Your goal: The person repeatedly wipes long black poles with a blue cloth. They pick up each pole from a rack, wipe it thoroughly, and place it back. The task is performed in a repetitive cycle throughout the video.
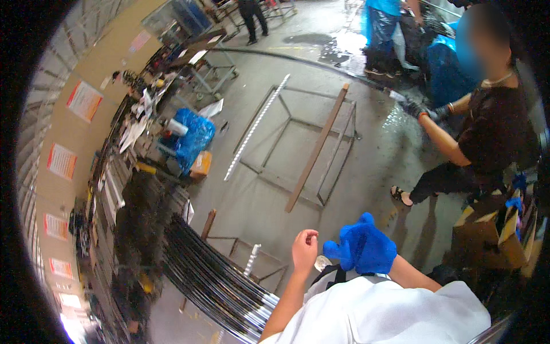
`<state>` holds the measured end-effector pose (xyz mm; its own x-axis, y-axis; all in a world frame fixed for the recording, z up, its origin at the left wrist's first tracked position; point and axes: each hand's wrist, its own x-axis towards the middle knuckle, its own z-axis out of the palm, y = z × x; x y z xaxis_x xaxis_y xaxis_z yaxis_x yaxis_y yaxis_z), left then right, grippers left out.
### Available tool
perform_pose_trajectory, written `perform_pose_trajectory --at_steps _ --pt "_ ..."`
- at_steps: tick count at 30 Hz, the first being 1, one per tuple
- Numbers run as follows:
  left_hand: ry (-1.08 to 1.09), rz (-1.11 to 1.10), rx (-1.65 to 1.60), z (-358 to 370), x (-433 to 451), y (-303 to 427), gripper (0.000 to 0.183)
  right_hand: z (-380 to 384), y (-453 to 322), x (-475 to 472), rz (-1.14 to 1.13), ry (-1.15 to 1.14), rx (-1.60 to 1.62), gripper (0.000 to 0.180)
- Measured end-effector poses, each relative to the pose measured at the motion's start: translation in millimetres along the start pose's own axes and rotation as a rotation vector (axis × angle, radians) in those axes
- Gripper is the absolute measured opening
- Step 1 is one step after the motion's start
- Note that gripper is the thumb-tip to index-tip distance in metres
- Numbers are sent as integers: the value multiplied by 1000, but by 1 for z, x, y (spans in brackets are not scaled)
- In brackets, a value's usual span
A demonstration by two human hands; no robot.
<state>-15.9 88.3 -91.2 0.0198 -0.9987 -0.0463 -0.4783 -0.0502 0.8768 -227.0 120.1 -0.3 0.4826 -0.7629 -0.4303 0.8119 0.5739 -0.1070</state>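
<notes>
My left hand point(304, 248) is bare and raised in front of my white top, with its fingers curled in and nothing visible in them. Beside it, my right hand point(367, 249) wears a blue knit glove. Its gloved fingers are spread apart, and I see no object in them. The two hands are close together but do not touch. A small pale round object point(322, 262) shows between my wrists; what it is I cannot tell. To the left of my left forearm lies a bundle of long dark metal rods point(215, 271) with shiny near ends.
Ahead stands a metal frame point(288, 120) bearing a white notched strip point(258, 127) and a brown bar point(318, 148). On the right, a person point(490, 116) in dark gloves holds a pale object. Cardboard boxes point(483, 241) stand nearby. A cluttered bench point(111, 193) runs along the left wall.
</notes>
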Motion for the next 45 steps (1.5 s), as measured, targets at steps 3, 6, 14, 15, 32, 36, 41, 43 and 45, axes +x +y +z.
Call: perform_pose_trajectory --at_steps 3,6,14,15,32,36,41,43,45 --pt "45 -107 -94 18 6 -11 9 -1 -22 -7 34 -92 -84 49" --pt "34 -303 -259 31 17 -14 10 -10 -42 -10 60 -75 -122 47" --pt "80 -680 -577 94 50 -46 15 -42 -93 -6 72 58 -195 42" --pt "93 -707 -585 103 55 -50 15 -48 -97 -5 71 84 -207 42" --pt "389 -997 -592 316 261 -192 68 -128 -123 9 -44 573 -387 35" --pt "468 -965 -709 338 316 -201 68 -141 -123 13 -91 657 -388 33" --pt "461 -627 -1400 307 325 -251 23 -144 -136 22 -59 666 -492 32" --pt "287 -645 -1358 282 316 -206 20 -141 -130 23 -140 680 -520 32" --pt "94 -585 -1331 248 292 -166 23 -137 -133 26 -209 663 -703 31"
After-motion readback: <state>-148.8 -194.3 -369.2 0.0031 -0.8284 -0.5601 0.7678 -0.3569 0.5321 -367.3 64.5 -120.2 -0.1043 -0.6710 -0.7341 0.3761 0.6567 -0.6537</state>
